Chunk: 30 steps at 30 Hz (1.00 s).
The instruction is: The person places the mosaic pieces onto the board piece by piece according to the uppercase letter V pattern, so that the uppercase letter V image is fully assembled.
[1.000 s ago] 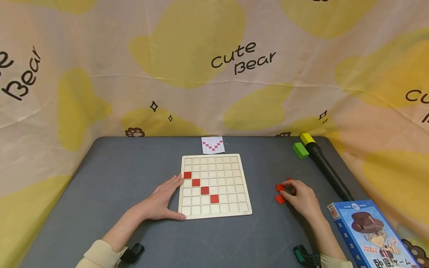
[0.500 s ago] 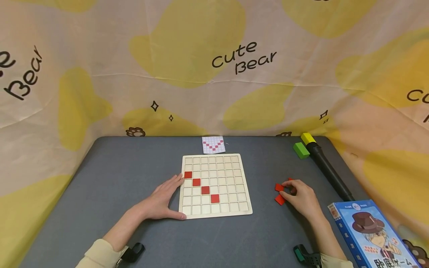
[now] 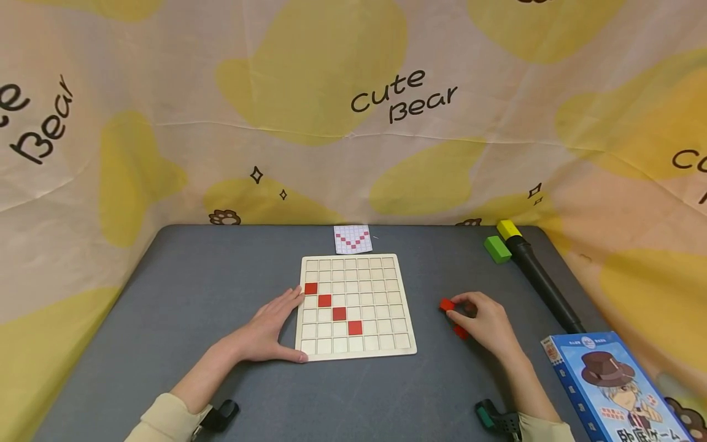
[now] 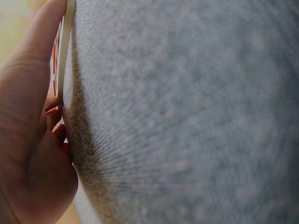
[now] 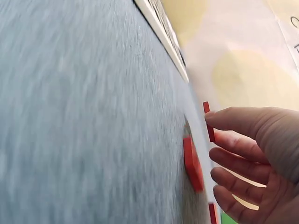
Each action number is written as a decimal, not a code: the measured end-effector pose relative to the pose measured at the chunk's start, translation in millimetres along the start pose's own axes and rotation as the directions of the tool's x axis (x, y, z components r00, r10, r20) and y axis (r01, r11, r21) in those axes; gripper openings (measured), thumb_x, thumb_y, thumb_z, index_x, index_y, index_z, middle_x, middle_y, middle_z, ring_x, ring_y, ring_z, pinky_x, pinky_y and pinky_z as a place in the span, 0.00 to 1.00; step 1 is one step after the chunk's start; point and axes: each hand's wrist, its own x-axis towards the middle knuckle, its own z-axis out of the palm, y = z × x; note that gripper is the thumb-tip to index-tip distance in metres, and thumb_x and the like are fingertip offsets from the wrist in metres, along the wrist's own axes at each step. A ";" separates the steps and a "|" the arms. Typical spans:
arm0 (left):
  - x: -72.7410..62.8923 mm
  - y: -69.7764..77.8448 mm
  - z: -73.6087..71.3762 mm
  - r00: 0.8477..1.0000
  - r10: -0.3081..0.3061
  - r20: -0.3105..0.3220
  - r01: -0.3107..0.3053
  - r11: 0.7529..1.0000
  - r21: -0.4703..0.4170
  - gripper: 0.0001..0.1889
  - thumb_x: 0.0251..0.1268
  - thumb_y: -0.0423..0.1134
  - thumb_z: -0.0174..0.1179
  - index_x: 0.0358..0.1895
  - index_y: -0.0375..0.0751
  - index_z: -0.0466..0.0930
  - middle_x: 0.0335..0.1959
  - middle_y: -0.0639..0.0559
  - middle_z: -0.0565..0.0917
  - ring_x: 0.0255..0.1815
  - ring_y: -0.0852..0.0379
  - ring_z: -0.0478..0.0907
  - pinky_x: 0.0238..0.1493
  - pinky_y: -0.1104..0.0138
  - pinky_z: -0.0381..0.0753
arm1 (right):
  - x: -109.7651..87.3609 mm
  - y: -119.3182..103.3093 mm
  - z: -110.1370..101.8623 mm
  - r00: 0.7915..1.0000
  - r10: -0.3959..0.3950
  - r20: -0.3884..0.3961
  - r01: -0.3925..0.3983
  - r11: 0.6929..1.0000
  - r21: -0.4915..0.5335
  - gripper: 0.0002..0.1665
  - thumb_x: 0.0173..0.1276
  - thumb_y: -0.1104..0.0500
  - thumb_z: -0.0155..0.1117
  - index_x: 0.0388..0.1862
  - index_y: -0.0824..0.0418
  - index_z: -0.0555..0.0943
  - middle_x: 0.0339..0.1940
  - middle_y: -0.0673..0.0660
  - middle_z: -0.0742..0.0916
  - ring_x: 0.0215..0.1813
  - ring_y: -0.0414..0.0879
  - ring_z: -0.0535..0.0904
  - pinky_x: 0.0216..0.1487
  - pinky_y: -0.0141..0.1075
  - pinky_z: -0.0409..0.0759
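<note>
A cream square board (image 3: 365, 299) with a grid of cells lies on the grey table. Several red tiles, among them one red tile (image 3: 339, 314), step diagonally down from its left side. My left hand (image 3: 265, 331) rests along the board's left edge, fingers spread and straight, thumb at the near corner. To the right of the board, my right hand (image 3: 486, 319) pinches a red square tile (image 5: 209, 123) between thumb and finger, just above the table. Below that hand another red tile (image 5: 192, 164) lies on the table, and one more loose tile (image 5: 213, 213) shows partly.
A small paper card (image 3: 353, 239) with a pink V pattern sits behind the board. At the right are a green block (image 3: 498, 250), a black stick (image 3: 541, 282) with a yellow end, and a blue box (image 3: 618, 387). A patterned cloth (image 3: 309, 80) hangs behind the table.
My right hand has lifted a red tile from the loose group and shifted slightly left with it. The left hand keeps its place on the board.
</note>
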 end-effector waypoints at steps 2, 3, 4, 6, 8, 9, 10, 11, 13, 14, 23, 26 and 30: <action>-0.1 -0.3 0.3 1.000 0.002 -0.004 -0.002 1.000 0.004 0.65 0.41 0.75 0.67 0.78 0.38 0.49 0.79 0.43 0.49 0.78 0.43 0.44 0.68 0.40 0.51 | 3.0 -4.8 4.5 1.000 -0.002 0.001 0.002 1.000 0.012 0.14 0.59 0.55 0.75 0.42 0.58 0.85 0.41 0.56 0.85 0.40 0.49 0.79 0.42 0.46 0.77; -0.1 -0.4 0.6 1.000 0.001 -0.005 -0.001 1.000 0.008 0.65 0.41 0.75 0.66 0.77 0.38 0.50 0.79 0.43 0.49 0.78 0.43 0.44 0.68 0.40 0.51 | 4.5 -7.0 7.1 1.000 -0.005 0.004 0.005 1.000 0.018 0.14 0.59 0.54 0.75 0.42 0.58 0.85 0.41 0.55 0.85 0.39 0.48 0.79 0.42 0.46 0.77; -0.2 -0.4 0.7 1.000 0.001 -0.006 -0.001 1.000 0.010 0.65 0.40 0.75 0.66 0.77 0.38 0.50 0.79 0.43 0.49 0.78 0.43 0.44 0.68 0.40 0.51 | 6.0 -9.8 10.1 1.000 -0.006 0.005 0.006 1.000 0.028 0.14 0.58 0.55 0.76 0.42 0.58 0.86 0.40 0.55 0.85 0.39 0.48 0.78 0.42 0.45 0.77; -0.3 -0.1 0.7 1.000 0.000 -0.006 0.000 1.000 0.013 0.65 0.40 0.75 0.66 0.77 0.38 0.50 0.79 0.43 0.50 0.78 0.42 0.45 0.68 0.40 0.51 | 8.8 -16.2 15.9 1.000 -0.016 0.009 0.016 0.999 0.045 0.14 0.58 0.55 0.76 0.41 0.58 0.86 0.41 0.55 0.86 0.39 0.48 0.79 0.43 0.45 0.77; -0.6 0.3 0.6 1.000 0.002 -0.008 -0.002 1.000 0.010 0.65 0.41 0.75 0.66 0.77 0.37 0.50 0.78 0.43 0.50 0.78 0.42 0.45 0.68 0.40 0.51 | 11.1 -23.1 22.1 0.999 -0.028 0.017 0.027 0.998 0.061 0.13 0.57 0.56 0.76 0.41 0.57 0.86 0.41 0.55 0.86 0.40 0.47 0.79 0.43 0.44 0.78; -0.7 0.5 0.4 1.000 0.003 -0.009 -0.003 1.000 0.008 0.65 0.41 0.75 0.67 0.77 0.37 0.51 0.78 0.43 0.50 0.78 0.42 0.45 0.68 0.40 0.51 | 12.2 -27.3 25.2 0.999 -0.035 0.021 0.034 0.997 0.071 0.13 0.57 0.56 0.76 0.41 0.57 0.86 0.41 0.55 0.86 0.40 0.47 0.79 0.43 0.44 0.78; -0.8 0.6 0.4 1.000 0.005 -0.010 -0.005 1.000 0.006 0.65 0.41 0.74 0.67 0.77 0.37 0.50 0.78 0.42 0.50 0.78 0.42 0.45 0.68 0.40 0.51 | 13.3 -31.7 28.3 0.999 -0.044 0.026 0.041 0.996 0.080 0.13 0.57 0.57 0.76 0.40 0.56 0.86 0.41 0.54 0.85 0.40 0.47 0.78 0.43 0.44 0.78; -0.9 0.6 0.4 1.000 0.010 -0.015 -0.010 1.000 0.002 0.65 0.41 0.74 0.67 0.77 0.37 0.51 0.78 0.42 0.50 0.78 0.41 0.45 0.68 0.39 0.51 | 14.3 -35.9 31.0 0.998 -0.057 0.032 0.054 0.995 0.087 0.13 0.56 0.57 0.77 0.40 0.56 0.86 0.40 0.54 0.85 0.39 0.46 0.78 0.43 0.43 0.78; -1.0 0.5 0.5 1.000 0.019 -0.024 -0.019 1.000 -0.003 0.64 0.41 0.73 0.68 0.77 0.36 0.51 0.78 0.41 0.51 0.77 0.40 0.46 0.67 0.38 0.52 | 16.2 -44.4 36.5 0.995 -0.084 0.045 0.079 0.991 0.104 0.13 0.56 0.57 0.77 0.40 0.55 0.86 0.39 0.52 0.85 0.39 0.45 0.77 0.43 0.42 0.77; -0.9 0.2 0.8 0.999 0.024 -0.026 -0.024 1.000 0.000 0.64 0.42 0.72 0.68 0.77 0.35 0.51 0.78 0.40 0.51 0.77 0.39 0.46 0.67 0.38 0.52 | 17.0 -48.7 39.0 0.994 -0.101 0.051 0.095 0.989 0.113 0.13 0.55 0.57 0.77 0.39 0.55 0.86 0.38 0.52 0.85 0.38 0.45 0.77 0.42 0.41 0.77; 0.5 0.4 -0.5 1.000 0.007 -0.014 -0.007 1.000 0.011 0.64 0.41 0.73 0.68 0.77 0.37 0.50 0.78 0.42 0.50 0.78 0.42 0.45 0.69 0.40 0.51 | 24.2 -81.8 61.5 0.969 -0.220 0.109 0.202 0.967 0.157 0.12 0.56 0.57 0.76 0.39 0.53 0.86 0.38 0.48 0.85 0.39 0.45 0.75 0.41 0.39 0.74; 0.4 0.8 -1.2 1.000 0.002 -0.009 -0.002 1.000 0.008 0.64 0.41 0.73 0.68 0.77 0.38 0.50 0.78 0.43 0.50 0.78 0.42 0.44 0.69 0.40 0.50 | 26.1 -89.4 68.4 0.964 -0.239 0.119 0.223 0.966 0.133 0.11 0.55 0.56 0.76 0.38 0.53 0.86 0.40 0.47 0.85 0.43 0.45 0.76 0.46 0.41 0.75; -0.2 1.6 -1.5 1.000 -0.002 -0.002 0.002 1.000 0.002 0.64 0.41 0.72 0.69 0.77 0.38 0.50 0.79 0.43 0.49 0.78 0.42 0.44 0.69 0.40 0.50 | 27.9 -95.5 75.6 0.958 -0.256 0.127 0.246 0.965 0.089 0.11 0.55 0.56 0.75 0.38 0.53 0.86 0.41 0.46 0.85 0.46 0.44 0.77 0.48 0.42 0.76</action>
